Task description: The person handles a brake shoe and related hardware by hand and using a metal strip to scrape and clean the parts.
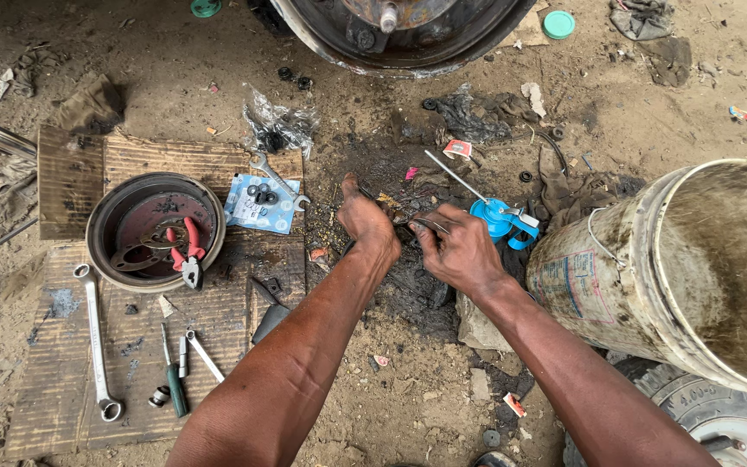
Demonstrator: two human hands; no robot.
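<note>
Left hand point(365, 220): fingers curled shut around a small greasy part point(391, 207), held low over the oily ground point(408, 285). Right hand point(456, 246): fingers pinched closed on a thin metal tool point(421, 223), its tip against the same part. Hands nearly touching; the part sits between them, too dirty to identify.

Just right of the right hand: blue oil can point(499, 216), long spout pointing up-left. Beyond it, a large dirty bucket point(650, 268) lying tilted on a tyre point(728, 415).

Left of the hands: cardboard point(62, 346) on the ground, carrying a brake drum point(156, 229) with red pliers point(188, 255) inside, a blue packet point(261, 207) under a spanner point(278, 180), a long wrench point(97, 342), and a green screwdriver point(173, 380).

Top centre: a wheel hub point(399, 30).
</note>
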